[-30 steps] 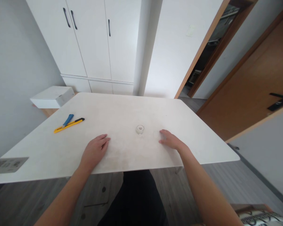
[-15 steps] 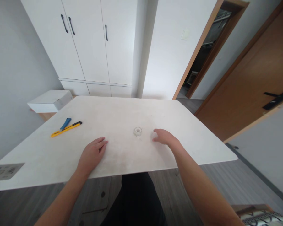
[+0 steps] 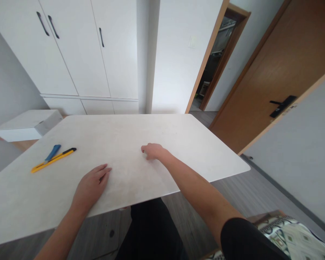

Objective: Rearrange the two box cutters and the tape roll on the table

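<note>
My right hand [image 3: 152, 151] is over the middle of the white table [image 3: 205, 151], its fingers closed round a small roll of clear tape [image 3: 145, 155]. Most of the roll is hidden by the fingers; only a bit of its edge shows. To the left, near the front edge, my left hand [image 3: 89, 186] lies flat on the tabletop and holds nothing. Further left are a yellow utility knife [image 3: 56, 159] with a black end and a blue-handled tool [image 3: 53, 153], which touch each other.
A white box [image 3: 29, 124] stands beyond the table's left edge. White cupboards [image 3: 89, 54] with black handles are behind the table. On the right are a wooden door [image 3: 262, 68] and, low down, a patterned cloth [image 3: 292, 234].
My right hand has moved left onto the tape roll and closed on it. My left hand stays flat on the table. The view has turned to the right.
</note>
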`<state>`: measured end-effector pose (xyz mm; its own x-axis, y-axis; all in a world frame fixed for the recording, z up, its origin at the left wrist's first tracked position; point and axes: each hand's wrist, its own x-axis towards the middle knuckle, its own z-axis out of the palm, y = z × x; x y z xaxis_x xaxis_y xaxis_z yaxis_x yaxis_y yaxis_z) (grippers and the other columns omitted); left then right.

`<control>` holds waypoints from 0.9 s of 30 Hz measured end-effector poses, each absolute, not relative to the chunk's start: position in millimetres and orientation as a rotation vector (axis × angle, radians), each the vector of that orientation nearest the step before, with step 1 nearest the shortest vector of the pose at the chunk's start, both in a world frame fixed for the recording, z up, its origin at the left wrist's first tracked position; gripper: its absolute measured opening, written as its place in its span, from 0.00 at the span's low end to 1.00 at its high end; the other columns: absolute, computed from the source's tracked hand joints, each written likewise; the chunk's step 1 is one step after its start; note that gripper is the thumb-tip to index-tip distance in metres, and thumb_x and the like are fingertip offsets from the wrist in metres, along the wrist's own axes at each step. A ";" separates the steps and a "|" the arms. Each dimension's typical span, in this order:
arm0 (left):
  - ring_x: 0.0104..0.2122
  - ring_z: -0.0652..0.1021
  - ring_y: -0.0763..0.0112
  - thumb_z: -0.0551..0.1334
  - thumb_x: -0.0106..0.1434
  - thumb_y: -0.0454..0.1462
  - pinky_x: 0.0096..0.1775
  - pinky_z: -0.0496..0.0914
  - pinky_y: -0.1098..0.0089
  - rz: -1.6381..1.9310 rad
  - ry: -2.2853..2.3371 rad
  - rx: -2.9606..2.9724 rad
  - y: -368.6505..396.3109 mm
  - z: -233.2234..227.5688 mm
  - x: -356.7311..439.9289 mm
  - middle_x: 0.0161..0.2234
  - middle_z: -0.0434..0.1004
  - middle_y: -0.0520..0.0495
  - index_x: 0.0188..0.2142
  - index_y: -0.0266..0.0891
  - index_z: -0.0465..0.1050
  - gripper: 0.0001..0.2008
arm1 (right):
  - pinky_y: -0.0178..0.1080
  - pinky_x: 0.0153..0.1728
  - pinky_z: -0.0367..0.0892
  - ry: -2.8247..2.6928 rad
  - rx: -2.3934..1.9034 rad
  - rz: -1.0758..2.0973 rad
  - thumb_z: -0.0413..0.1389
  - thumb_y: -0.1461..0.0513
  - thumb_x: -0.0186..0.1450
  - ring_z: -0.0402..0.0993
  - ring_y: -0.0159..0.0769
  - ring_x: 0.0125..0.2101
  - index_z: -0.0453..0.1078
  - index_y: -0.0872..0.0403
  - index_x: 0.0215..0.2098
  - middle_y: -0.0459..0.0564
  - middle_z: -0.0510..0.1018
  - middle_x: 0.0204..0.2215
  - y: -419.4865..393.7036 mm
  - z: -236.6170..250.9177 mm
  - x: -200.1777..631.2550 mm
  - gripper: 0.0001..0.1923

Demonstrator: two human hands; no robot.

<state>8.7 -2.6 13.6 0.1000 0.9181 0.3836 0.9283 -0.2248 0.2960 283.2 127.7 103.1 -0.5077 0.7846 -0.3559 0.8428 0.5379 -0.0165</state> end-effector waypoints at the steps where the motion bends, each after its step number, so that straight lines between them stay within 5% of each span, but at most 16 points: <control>1: 0.52 0.77 0.58 0.51 0.67 0.47 0.58 0.69 0.58 -0.783 -1.943 -2.316 -2.5 13.4 8.4 0.53 0.77 0.44 0.46 0.42 0.80 0.22 | 0.40 0.36 0.71 2.472 1.356 -0.256 0.61 0.58 0.59 0.75 0.47 0.47 0.65 0.45 0.55 0.55 0.73 0.52 127.9 102.9 286.9 0.26; 14: 0.51 0.78 0.56 0.50 0.67 0.47 0.57 0.69 0.57 -0.825 -1.918 -2.286 -1.8 13.6 12.8 0.51 0.78 0.41 0.43 0.41 0.80 0.22 | 0.37 0.33 0.64 1.948 2.015 -0.159 0.58 0.61 0.60 0.74 0.42 0.43 0.66 0.49 0.57 0.53 0.76 0.49 141.3 127.0 517.1 0.26; 27: 0.51 0.77 0.55 0.49 0.67 0.47 0.57 0.69 0.57 -0.794 -1.909 -2.295 -1.7 10.7 9.9 0.52 0.78 0.41 0.44 0.40 0.80 0.24 | 0.37 0.33 0.64 1.917 2.124 -0.305 0.61 0.61 0.56 0.75 0.42 0.40 0.61 0.49 0.61 0.54 0.77 0.49 142.2 113.8 530.9 0.34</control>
